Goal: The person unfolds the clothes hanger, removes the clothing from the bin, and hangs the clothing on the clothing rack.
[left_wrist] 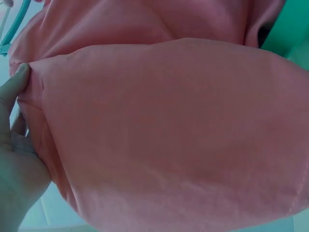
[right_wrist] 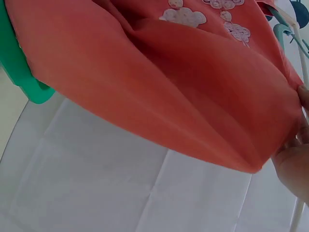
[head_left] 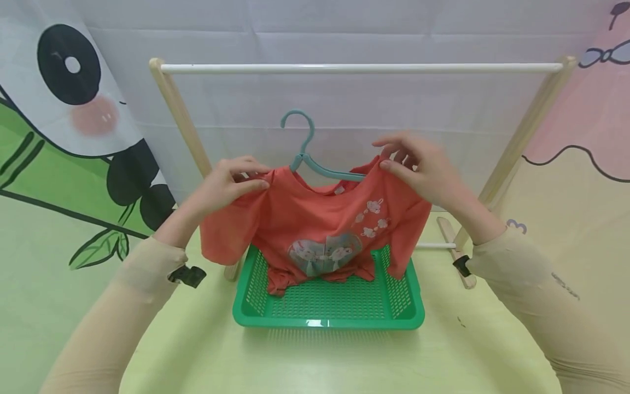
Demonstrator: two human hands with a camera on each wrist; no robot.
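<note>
A coral-red children's shirt (head_left: pixel 320 219) with a heart print and small appliqués hangs between both hands, its lower hem inside a green basket (head_left: pixel 325 323). At one shoulder, my left hand (head_left: pixel 228 183) pinches the fabric between thumb and fingers. My right hand (head_left: pixel 423 167) pinches the opposite shoulder beside the neckline. A teal hanger (head_left: pixel 327 171) sits within the neck opening, its hook upright above the collar; its left arm is hidden under the cloth. In the left wrist view the sleeve (left_wrist: pixel 169 130) fills most of the picture, with the thumb pressed on its shoulder seam.
Behind the basket stands a rack with a white rail (head_left: pixel 359 68) and wooden legs (head_left: pixel 182 115). One wooden foot (head_left: pixel 458 257) rests on the pale green table (head_left: pixel 320 366) to the right. A white cloth backdrop and printed cartoon panels surround it.
</note>
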